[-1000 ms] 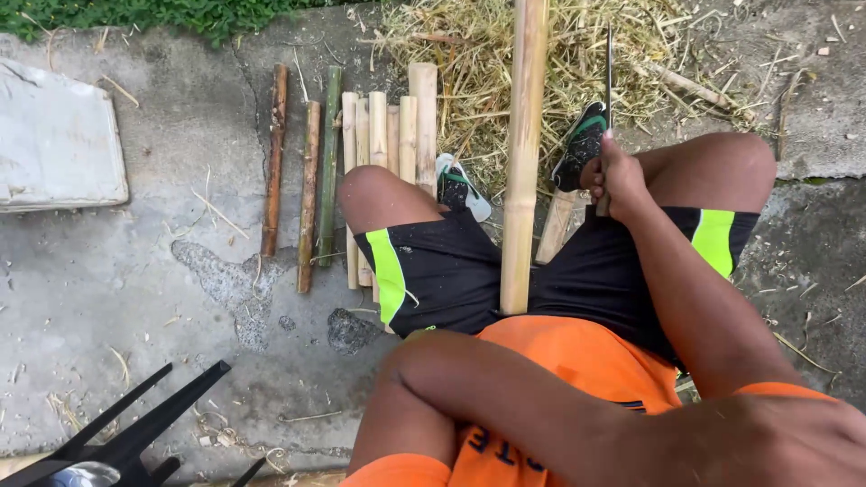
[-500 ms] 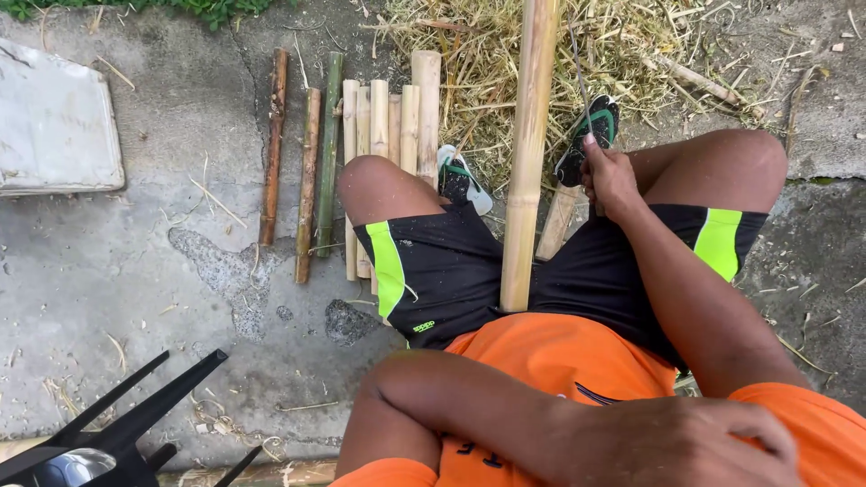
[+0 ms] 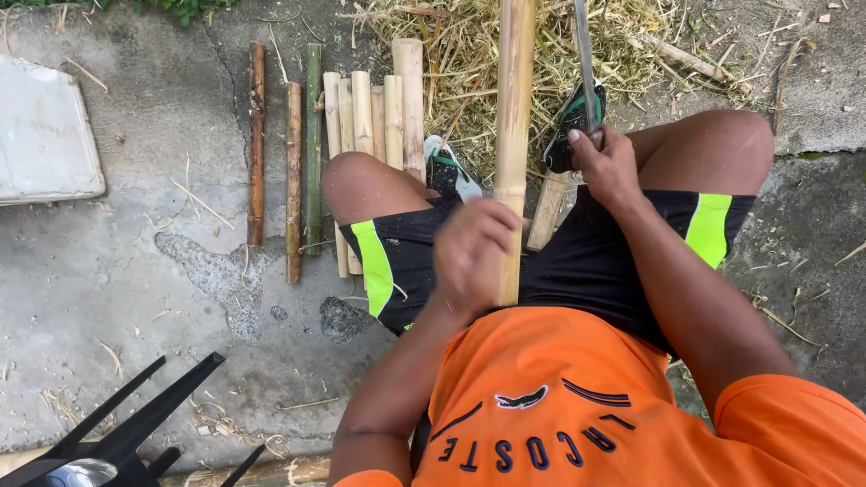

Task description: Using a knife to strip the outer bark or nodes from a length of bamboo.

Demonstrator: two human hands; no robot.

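I sit on the ground with a long bamboo pole (image 3: 514, 108) standing between my knees. My left hand (image 3: 474, 252) is wrapped around the pole's lower part, just above my black shorts. My right hand (image 3: 606, 164) grips the handle of a long thin blade (image 3: 585, 63) that points away from me, to the right of the pole. A short bamboo piece (image 3: 547, 209) lies under my right hand beside the pole.
Several cut bamboo sticks (image 3: 361, 117) lie side by side on the concrete left of my left knee. Dry straw and shavings (image 3: 451, 45) cover the ground ahead. A white slab (image 3: 41, 135) sits far left, a black frame (image 3: 126, 433) at bottom left.
My left hand rose from near my chest and took hold of the bamboo pole. My right hand lifted slightly with the blade now upright beside the pole.
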